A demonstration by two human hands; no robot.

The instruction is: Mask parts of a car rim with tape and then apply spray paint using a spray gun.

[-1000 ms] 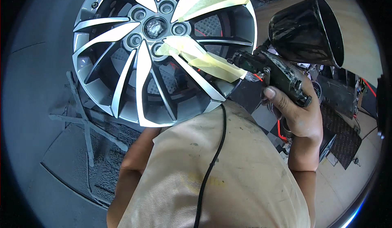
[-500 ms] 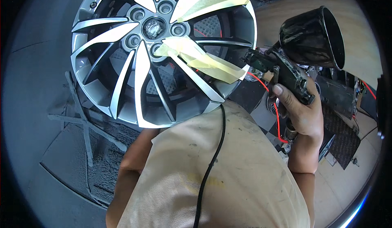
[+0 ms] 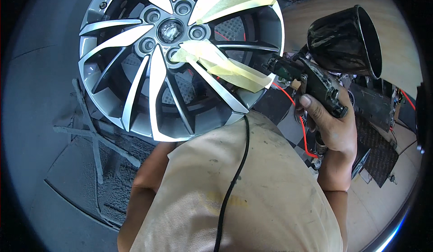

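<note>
One glossy blk spray gun, taped alloy wheel.

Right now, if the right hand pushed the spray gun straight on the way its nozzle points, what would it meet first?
Probably the taped spoke of the wheel; the spray gun in the right hand aims left at it, though depth is unclear.

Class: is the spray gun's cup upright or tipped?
Tipped: the black cup leans sideways, its open mouth facing right, on the spray gun gripped by the right hand.
</note>
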